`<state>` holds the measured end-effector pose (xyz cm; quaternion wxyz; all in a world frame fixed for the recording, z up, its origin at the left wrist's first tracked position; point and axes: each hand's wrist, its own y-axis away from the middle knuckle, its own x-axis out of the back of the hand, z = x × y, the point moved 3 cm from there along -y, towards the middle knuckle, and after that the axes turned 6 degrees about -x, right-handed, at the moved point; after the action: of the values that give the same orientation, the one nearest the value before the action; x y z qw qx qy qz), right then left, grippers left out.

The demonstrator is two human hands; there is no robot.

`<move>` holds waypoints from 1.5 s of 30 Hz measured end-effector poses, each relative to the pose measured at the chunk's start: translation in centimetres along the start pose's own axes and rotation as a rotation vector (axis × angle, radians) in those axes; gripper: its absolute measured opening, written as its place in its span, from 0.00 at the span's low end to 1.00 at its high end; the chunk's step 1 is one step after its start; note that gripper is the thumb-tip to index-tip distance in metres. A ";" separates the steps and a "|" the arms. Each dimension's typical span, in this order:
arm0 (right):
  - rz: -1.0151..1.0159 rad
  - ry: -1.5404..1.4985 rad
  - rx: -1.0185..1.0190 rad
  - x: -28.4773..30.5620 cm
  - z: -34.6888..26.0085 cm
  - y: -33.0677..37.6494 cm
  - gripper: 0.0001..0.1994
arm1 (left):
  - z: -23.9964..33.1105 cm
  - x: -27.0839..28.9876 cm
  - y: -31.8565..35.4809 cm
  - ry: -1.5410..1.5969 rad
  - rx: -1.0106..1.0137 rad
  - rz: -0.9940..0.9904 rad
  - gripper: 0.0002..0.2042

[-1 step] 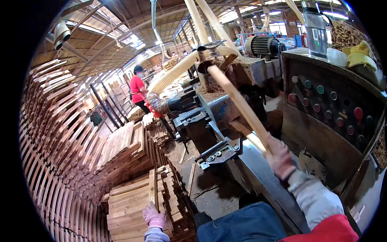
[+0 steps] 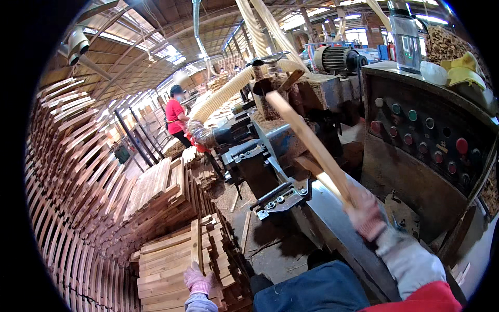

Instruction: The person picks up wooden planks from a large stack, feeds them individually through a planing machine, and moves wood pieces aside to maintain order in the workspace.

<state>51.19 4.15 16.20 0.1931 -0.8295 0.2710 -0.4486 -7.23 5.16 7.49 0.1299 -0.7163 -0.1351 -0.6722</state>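
Observation:
My right hand, in a pinkish knit glove and slightly blurred, is closed round the near end of a long wooden strip. The strip slants up and away over the machine's metal bed. Under it a second, shorter-looking wooden piece runs toward the same hand; whether the hand touches that one I cannot tell. At the lower left my left hand, gloved alike, grips the near end of a single wooden strip. That strip lies on top of a stack of planks.
A control cabinet with several buttons stands at the right, a clear bottle on top. Behind the bed are a motor and a ribbed hose. Tall wood stacks fill the left. A person in red stands farther off.
My right hand and the strip in it have shifted slightly down and toward me. My left hand stays at the strip on the stack.

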 end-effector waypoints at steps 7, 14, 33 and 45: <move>-0.306 0.307 -0.082 16.3 1.5 17.7 0.33 | 0.5 0.3 -3.6 -0.030 0.039 -0.137 0.38; -0.352 0.506 0.232 12.7 0.5 12.5 0.25 | -3.6 -1.2 -4.8 0.532 -0.008 0.064 0.41; -0.815 -0.522 -0.203 1.4 -10.0 6.0 0.48 | 28.7 10.0 10.8 2.218 -0.338 0.085 0.29; -0.320 0.440 -0.049 20.5 1.6 23.6 0.37 | 26.5 2.0 12.6 1.891 -0.504 -0.215 0.33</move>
<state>55.26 -26.90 15.20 0.0358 -0.7487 0.1828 -0.6362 22.11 3.19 7.78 -0.0339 0.1261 0.1075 -0.9856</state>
